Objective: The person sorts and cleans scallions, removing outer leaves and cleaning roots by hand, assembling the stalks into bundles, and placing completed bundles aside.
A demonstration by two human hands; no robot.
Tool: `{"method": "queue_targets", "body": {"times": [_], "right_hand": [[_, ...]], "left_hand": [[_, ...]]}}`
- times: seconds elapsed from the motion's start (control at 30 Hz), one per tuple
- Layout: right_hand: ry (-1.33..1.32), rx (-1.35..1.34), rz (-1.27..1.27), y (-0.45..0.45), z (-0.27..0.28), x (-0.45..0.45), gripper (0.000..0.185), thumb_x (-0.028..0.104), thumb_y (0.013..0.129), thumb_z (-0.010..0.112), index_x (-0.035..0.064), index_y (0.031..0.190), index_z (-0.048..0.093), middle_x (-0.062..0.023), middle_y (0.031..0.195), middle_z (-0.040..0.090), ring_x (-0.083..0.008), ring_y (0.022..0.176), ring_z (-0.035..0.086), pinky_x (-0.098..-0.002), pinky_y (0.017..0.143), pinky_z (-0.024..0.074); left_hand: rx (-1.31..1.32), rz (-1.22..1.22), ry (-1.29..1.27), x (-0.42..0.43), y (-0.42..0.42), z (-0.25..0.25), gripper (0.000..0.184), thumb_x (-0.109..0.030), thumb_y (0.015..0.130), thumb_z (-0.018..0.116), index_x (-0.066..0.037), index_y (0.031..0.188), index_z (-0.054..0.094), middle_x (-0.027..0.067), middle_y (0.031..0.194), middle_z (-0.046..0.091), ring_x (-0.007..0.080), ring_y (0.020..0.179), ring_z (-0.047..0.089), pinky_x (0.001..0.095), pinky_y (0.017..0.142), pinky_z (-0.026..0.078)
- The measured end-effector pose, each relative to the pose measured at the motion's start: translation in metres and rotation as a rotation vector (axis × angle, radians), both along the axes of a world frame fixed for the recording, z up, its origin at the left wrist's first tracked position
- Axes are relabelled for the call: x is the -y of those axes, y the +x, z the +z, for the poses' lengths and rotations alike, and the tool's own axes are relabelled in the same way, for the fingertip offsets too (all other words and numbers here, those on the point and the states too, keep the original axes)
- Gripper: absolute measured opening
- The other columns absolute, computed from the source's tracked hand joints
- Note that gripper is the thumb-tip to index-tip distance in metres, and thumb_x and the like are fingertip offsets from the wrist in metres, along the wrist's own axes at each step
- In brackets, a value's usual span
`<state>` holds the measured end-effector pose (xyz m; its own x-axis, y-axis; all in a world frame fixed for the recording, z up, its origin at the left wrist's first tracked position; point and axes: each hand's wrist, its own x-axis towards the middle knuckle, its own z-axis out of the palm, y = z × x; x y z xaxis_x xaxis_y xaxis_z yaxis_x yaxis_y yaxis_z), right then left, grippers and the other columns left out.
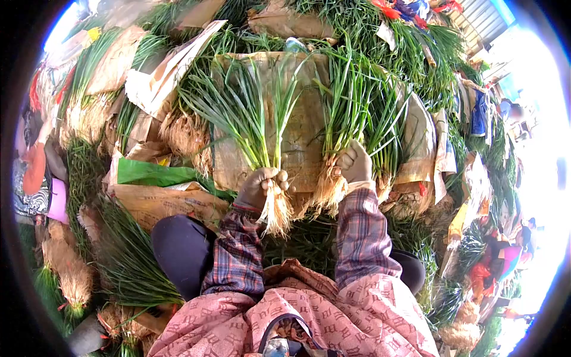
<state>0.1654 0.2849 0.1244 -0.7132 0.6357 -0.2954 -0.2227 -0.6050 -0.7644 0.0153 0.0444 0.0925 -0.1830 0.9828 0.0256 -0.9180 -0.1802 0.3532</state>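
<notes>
My gloved left hand (260, 185) is closed around the lower stems of a bunch of green onions (253, 134). Its leaves fan upward, and pale stringy roots hang below my fingers. To the right, my gloved right hand (355, 163) has its fingers curled on the stems of a second bunch of green onions (347, 101), just above the roots. Behind both bunches lies a worn brown paper sheet (300, 134). Another onion bunch (386, 134) rests immediately right of my right hand. My palms and the inner sides of the fingers are partly hidden.
Heaps of green onions (398, 59) surround me, many wrapped in brown paper (116, 62). A green sheet (156, 172) and printed brown sacking (169, 202) lie by my left knee. Another person's arm (34, 169) shows at the far left; a person (505, 262) is at the right.
</notes>
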Motion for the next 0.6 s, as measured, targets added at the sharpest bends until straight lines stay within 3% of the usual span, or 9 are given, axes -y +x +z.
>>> {"method": "queue_targets", "body": {"times": [0.13,0.23,0.27,0.37,0.4,0.47,0.5,0.53,0.6], "right_hand": [[0.206,0.336,0.316,-0.081,0.048,0.055,0.042,0.037,0.091,0.053,0.0008,0.113,0.052,-0.0044,0.07,0.054,-0.0088,0.055,0.048,-0.0215,0.042,0.0385],[1.307,0.577,0.24,-0.127,0.009,0.06,0.041,0.039,0.089,0.054,0.0007,0.105,0.058,-0.0094,0.078,0.061,-0.0166,0.065,0.057,-0.0314,0.051,0.0458],[1.407,0.76,0.328,-0.126,0.007,0.058,0.04,0.038,0.089,0.051,0.0004,0.095,0.062,-0.02,0.082,0.063,-0.0305,0.076,0.062,-0.0404,0.072,0.0476],[1.508,0.976,0.496,-0.112,0.041,0.055,0.031,0.034,0.09,0.052,0.0054,0.097,0.062,-0.0145,0.076,0.062,-0.0238,0.063,0.058,-0.0384,0.062,0.0485],[1.429,0.997,0.474,-0.107,0.029,0.042,0.031,0.033,0.091,0.051,0.0035,0.097,0.06,-0.0093,0.076,0.062,-0.0184,0.059,0.057,-0.0321,0.054,0.0481],[0.367,0.387,-0.108,-0.086,0.037,0.022,0.024,0.028,0.092,0.048,0.005,0.098,0.054,-0.0006,0.068,0.053,-0.0086,0.046,0.041,-0.0188,0.04,0.0361],[0.005,0.004,-0.067,-0.056,0.024,-0.021,0.019,0.024,0.093,0.046,0.0098,0.082,0.051,-0.0015,0.069,0.054,-0.0081,0.043,0.034,-0.021,0.035,0.0308],[0.289,0.29,-0.058,-0.036,0.044,-0.023,0.026,0.025,0.093,0.042,0.013,0.071,0.045,0.0005,0.065,0.05,-0.0074,0.042,0.032,-0.0215,0.033,0.0271],[0.436,0.465,0.139,-0.008,0.054,-0.012,0.016,0.017,0.087,0.053,0.0043,0.098,0.054,0.0006,0.069,0.046,-0.0079,0.045,0.037,-0.0209,0.037,0.0364]], "left_hand": [[-0.156,0.0,-0.118,0.001,0.007,0.005,0.028,-0.029,0.088,0.052,-0.002,0.092,0.057,0.0087,0.084,0.059,0.0197,0.075,0.06,0.0331,0.075,0.051],[-0.125,-0.096,-0.179,0.001,0.005,0.004,0.027,-0.025,0.09,0.049,0.001,0.091,0.057,0.0079,0.082,0.06,0.0182,0.071,0.06,0.0286,0.068,0.051],[-0.121,0.03,-0.305,0.004,0.011,0.004,0.019,-0.016,0.089,0.048,0.0,0.09,0.058,0.0075,0.078,0.061,0.0172,0.069,0.06,0.0274,0.067,0.05],[-0.645,0.1,-0.429,0.008,0.0,-0.018,0.014,-0.01,0.088,0.048,-0.002,0.087,0.06,0.0079,0.077,0.061,0.0171,0.067,0.06,0.0283,0.065,0.05],[-0.84,0.156,-0.424,0.014,0.0,-0.005,0.012,-0.008,0.085,0.05,-0.006,0.082,0.061,0.0073,0.073,0.06,0.0178,0.067,0.061,0.0309,0.062,0.052],[-0.894,0.107,-0.216,0.021,-0.021,-0.026,0.009,-0.008,0.084,0.051,-0.006,0.086,0.06,0.0061,0.072,0.059,0.0177,0.065,0.061,0.0316,0.06,0.053],[-0.698,0.065,-0.163,0.023,-0.027,-0.019,0.012,-0.012,0.082,0.053,-0.006,0.091,0.058,0.0053,0.071,0.058,0.0174,0.064,0.06,0.0328,0.059,0.054],[-0.502,0.022,-0.118,0.026,-0.034,-0.012,0.018,-0.015,0.081,0.054,-0.006,0.097,0.056,0.0045,0.07,0.057,0.0172,0.063,0.06,0.034,0.058,0.054],[-0.259,0.089,0.066,0.025,-0.037,0.02,0.036,-0.021,0.08,0.055,-0.004,0.112,0.049,0.002,0.069,0.052,0.017,0.059,0.055,0.0341,0.055,0.051]]}}
